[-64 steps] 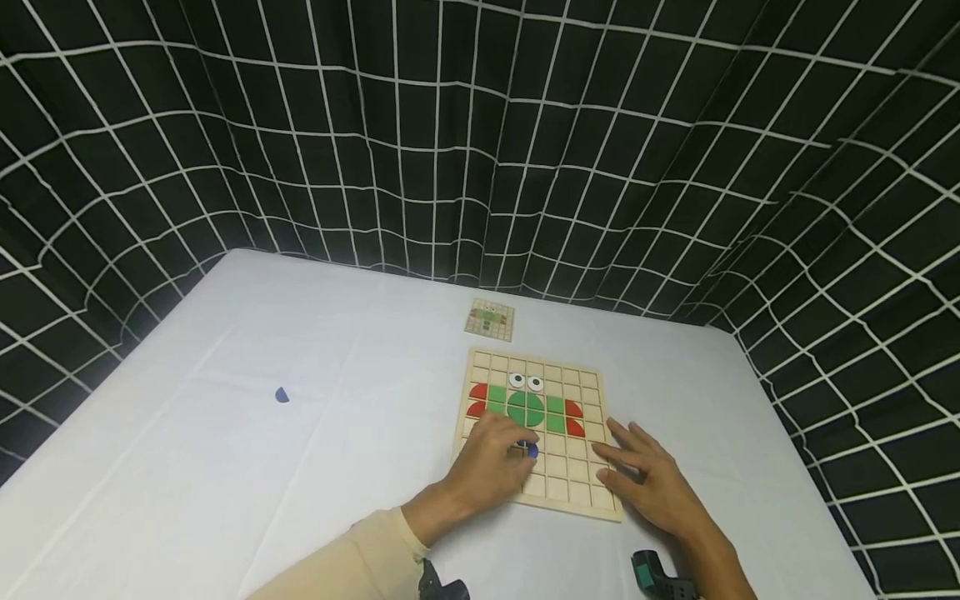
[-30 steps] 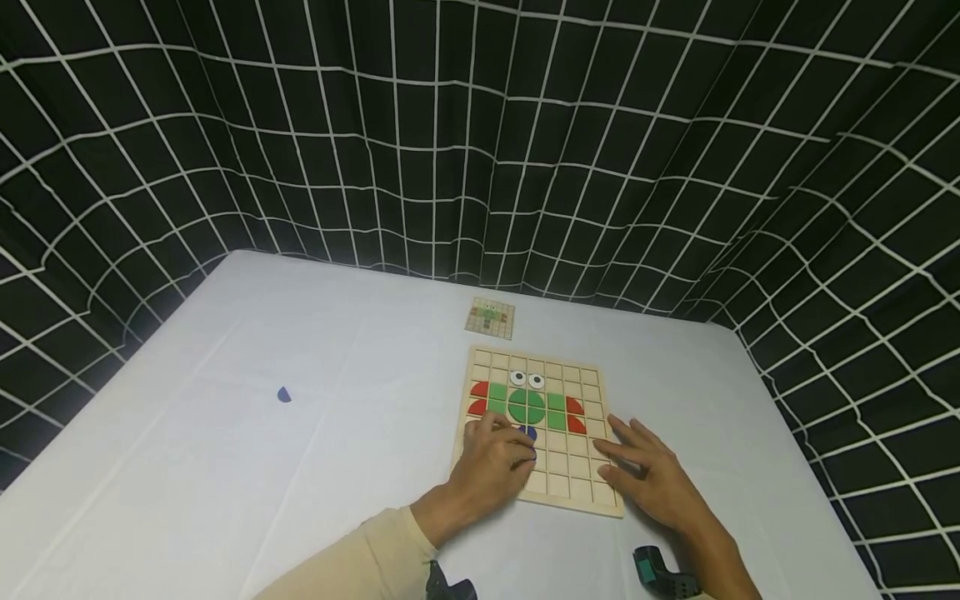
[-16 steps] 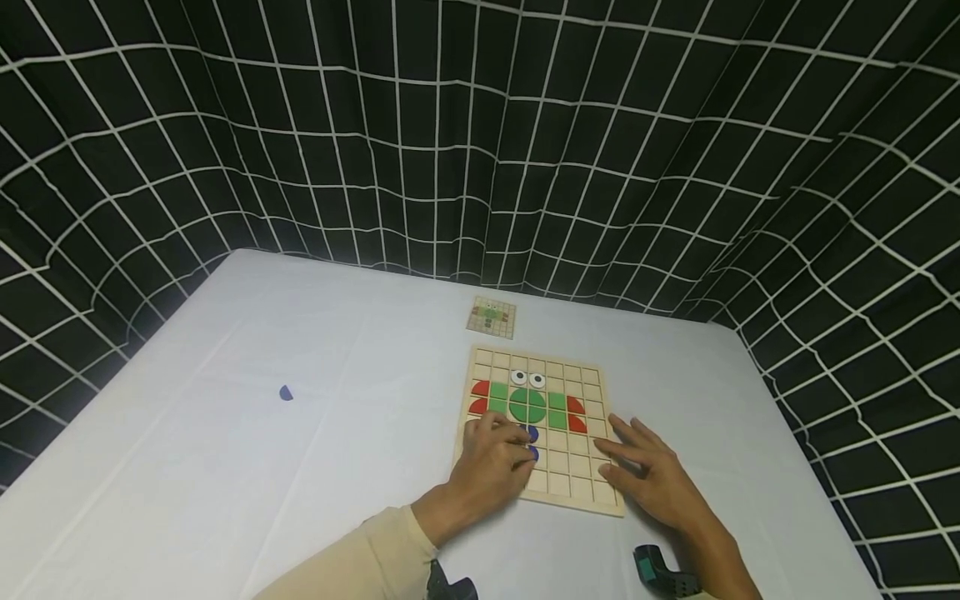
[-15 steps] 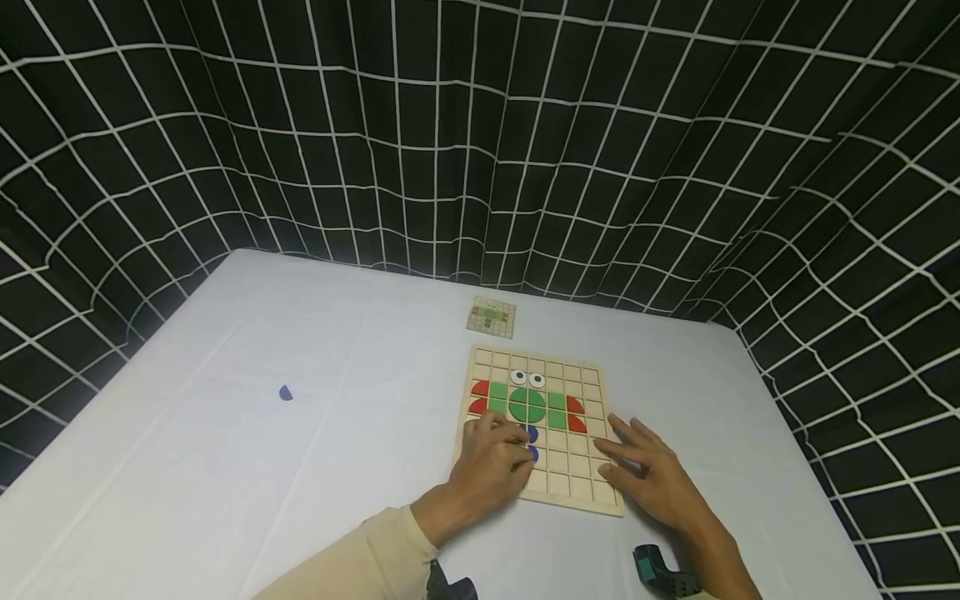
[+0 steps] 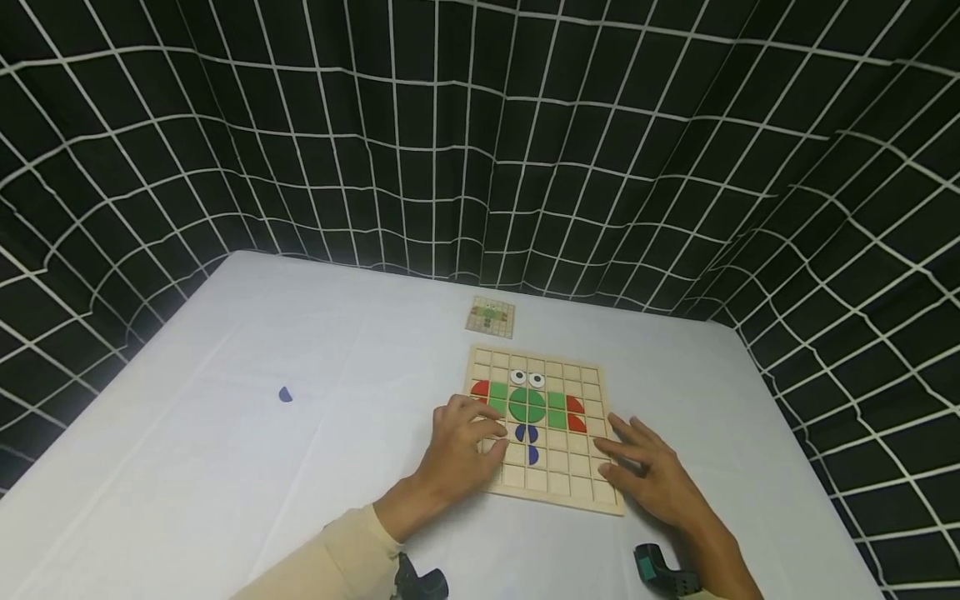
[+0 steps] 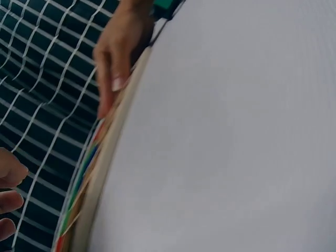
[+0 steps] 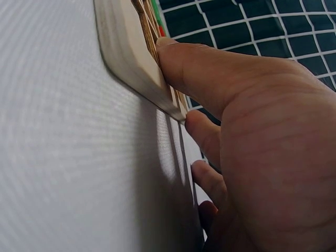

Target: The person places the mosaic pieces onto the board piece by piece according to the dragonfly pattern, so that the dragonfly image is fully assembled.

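Note:
A wooden grid board (image 5: 558, 485) lies on the table, bearing a figure of flat tiles. Below its green circle (image 5: 527, 406) sit two blue half-moon tiles side by side, with another blue tile (image 5: 533, 455) in the row beneath. My left hand (image 5: 461, 442) hovers over the board's left side, thumb and fingers apart, holding nothing; its fingertips (image 6: 11, 202) show at the edge of the left wrist view. At the board's right edge rests my right hand (image 5: 651, 477), thumb (image 7: 194, 68) on the rim in the right wrist view, fingers spread.
One loose blue half-moon tile (image 5: 285, 394) lies on the white cloth (image 5: 360, 358) to the left. Behind the board is a small pattern card (image 5: 491, 317) with a similar figure. A black curtain with white grid lines (image 5: 480, 167) hangs behind the table.
My left hand has let go of the lower blue tile and drawn back to the left, uncovering the blue tiles. My right hand has stayed at the board's edge.

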A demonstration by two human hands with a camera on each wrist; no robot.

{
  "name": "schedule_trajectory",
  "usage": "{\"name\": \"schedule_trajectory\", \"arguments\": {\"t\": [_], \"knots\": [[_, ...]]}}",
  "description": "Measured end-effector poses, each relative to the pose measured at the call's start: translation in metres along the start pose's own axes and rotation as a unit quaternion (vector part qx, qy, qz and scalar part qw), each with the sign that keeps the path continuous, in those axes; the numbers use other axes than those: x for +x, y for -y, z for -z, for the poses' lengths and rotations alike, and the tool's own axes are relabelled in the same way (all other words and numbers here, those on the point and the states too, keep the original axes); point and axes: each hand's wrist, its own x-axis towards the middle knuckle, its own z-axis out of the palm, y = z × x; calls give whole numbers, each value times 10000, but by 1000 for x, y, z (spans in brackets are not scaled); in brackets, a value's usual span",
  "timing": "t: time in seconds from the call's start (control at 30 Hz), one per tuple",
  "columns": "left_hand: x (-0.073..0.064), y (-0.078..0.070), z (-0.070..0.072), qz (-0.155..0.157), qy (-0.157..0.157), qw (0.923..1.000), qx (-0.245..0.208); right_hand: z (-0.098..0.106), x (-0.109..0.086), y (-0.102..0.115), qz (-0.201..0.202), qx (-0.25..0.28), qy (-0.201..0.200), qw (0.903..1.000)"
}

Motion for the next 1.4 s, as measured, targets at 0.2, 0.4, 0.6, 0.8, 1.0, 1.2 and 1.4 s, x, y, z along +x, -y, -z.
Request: {"name": "schedule_trajectory", "arguments": {"t": [0.2, 0.4, 0.6, 0.8, 1.0, 1.2, 1.4], "knots": [[-1, 18, 35, 308, -442, 9985, 110, 0, 0, 0, 41, -18, -37, 10000], [-5, 39, 71, 395, -929, 9939, 455, 1, -1, 0, -29, 2, -31, 10000], [-7, 62, 107, 461, -1487, 9853, 703, -1, -2, 0, -26, 19, -42, 10000], [-13, 79, 136, 816, -1724, 9773, 925, -2, -1, 0, 0, -24, -44, 10000], [-22, 95, 158, 1144, -1860, 9686, 1193, -4, -2, -1, 90, 80, -52, 9999], [-39, 108, 178, 1945, -1774, 9555, 1330, -4, -1, -2, 54, 3, -74, 10000], [-54, 122, 185, 2944, -1149, 9407, 1237, -3, -1, 0, -23, -63, -104, 9999]]}}
